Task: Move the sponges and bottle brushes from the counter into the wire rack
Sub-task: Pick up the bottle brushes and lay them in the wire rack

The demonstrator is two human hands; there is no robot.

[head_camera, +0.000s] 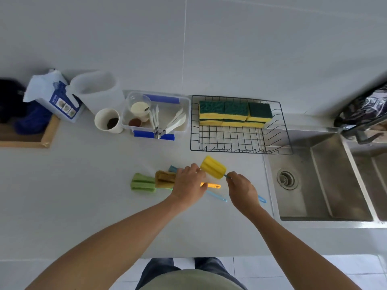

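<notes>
Bottle brushes lying in a loose group on the grey counter [83, 195], near its front middle. From the left: green sponge head [143, 183], flat on the counter; brown sponge head [165, 179] touching it on the right; tip of a blue sponge head [173, 168] just behind, mostly hidden. Left hand [189, 183] laid palm down over the handles of these brushes, fingers [193, 167] curled downward; whether clamped on a handle cannot be told from this angle. Orange handle [212, 185] and pale blue handle [217, 196] emerging from under the left hand, both flat on the counter. Yellow sponge-head brush [213, 166] raised and tilted, head pointing away and to the left, touching the left fingertips. Right hand [243, 190] with fingers [230, 176] pinched together on the thin blue stem just below the yellow head; blue loop end [262, 199] showing past the right wrist. Farther back: paper cup [109, 120], clear plastic box [156, 114] of utensils, then wire rack [240, 143] beside the box. Six yellow-and-green sponges [234, 114] stacked in two layers of three along the far side of the rack; near half of the rack bare wire. Steel sink [326, 178] at far right, right corner of the rack overhanging its rim.
</notes>
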